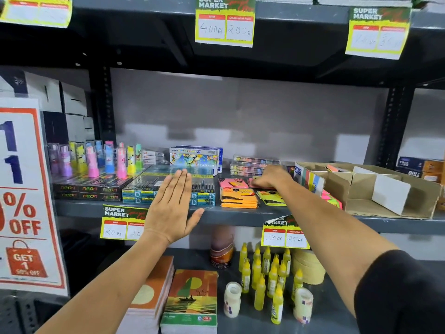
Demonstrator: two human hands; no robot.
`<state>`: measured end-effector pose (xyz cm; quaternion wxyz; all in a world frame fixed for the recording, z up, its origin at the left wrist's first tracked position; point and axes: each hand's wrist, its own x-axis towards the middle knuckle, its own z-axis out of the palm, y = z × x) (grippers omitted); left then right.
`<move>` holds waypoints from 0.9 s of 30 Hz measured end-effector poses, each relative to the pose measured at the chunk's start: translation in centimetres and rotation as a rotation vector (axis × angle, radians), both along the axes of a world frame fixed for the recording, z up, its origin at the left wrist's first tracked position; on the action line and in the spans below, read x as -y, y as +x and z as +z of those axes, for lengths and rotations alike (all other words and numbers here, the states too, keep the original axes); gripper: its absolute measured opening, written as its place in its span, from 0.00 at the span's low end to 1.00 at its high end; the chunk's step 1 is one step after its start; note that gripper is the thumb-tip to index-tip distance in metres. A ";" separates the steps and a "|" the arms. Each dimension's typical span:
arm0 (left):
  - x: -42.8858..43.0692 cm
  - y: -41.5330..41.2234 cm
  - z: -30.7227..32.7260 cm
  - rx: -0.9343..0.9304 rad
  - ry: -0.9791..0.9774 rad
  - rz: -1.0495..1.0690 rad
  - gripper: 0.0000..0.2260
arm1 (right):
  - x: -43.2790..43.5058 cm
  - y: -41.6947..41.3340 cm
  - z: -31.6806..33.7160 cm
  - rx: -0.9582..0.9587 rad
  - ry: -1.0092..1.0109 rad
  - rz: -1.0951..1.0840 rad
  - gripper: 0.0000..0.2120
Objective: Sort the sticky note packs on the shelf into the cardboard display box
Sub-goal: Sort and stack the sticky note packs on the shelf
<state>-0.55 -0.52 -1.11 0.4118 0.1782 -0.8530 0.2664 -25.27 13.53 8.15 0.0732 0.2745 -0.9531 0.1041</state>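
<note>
Grey shelf [216,214]: right hand [269,177] curled down on a pink pack [261,185] left of the box [375,189], hold unclear; orange packs [238,197] nearer still; left hand [172,203] flat, open, empty, farther left.

Left hand [172,208]: open and flat, back of the hand toward the camera, four fingers [179,186] pressed together and pointing up and away, thumb spread out to the right. Holds nothing. Left forearm bare, rising from the lower left edge to a straight wrist.

Right hand [271,178]: farther out and higher than the left, knuckles up, palm down, fingers curled downward and toward the left; fingertips hidden under the hand, so the grip cannot be judged. Right forearm bare, stretched out long from the lower right; dark sleeve [399,292] covers the upper arm.
</note>
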 end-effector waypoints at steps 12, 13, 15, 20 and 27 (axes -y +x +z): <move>0.1 0.0 -0.1 -0.007 -0.017 0.003 0.35 | -0.4 0.9 0.0 -0.033 -0.378 -0.036 0.19; 0.1 0.0 -0.1 -0.008 -0.017 0.002 0.35 | -0.6 1.1 0.1 -0.033 -0.422 -0.039 0.19; 0.1 0.0 -0.1 -0.005 -0.014 0.001 0.36 | -1.1 1.5 0.4 -0.050 -0.485 -0.037 0.19; 0.1 0.1 0.0 -0.002 -0.010 0.001 0.36 | -3.4 3.8 0.4 -0.106 -0.557 0.025 0.17; 0.1 0.1 -0.1 -0.006 -0.011 -0.003 0.36 | -6.8 7.0 -2.2 -0.166 -0.513 0.024 0.19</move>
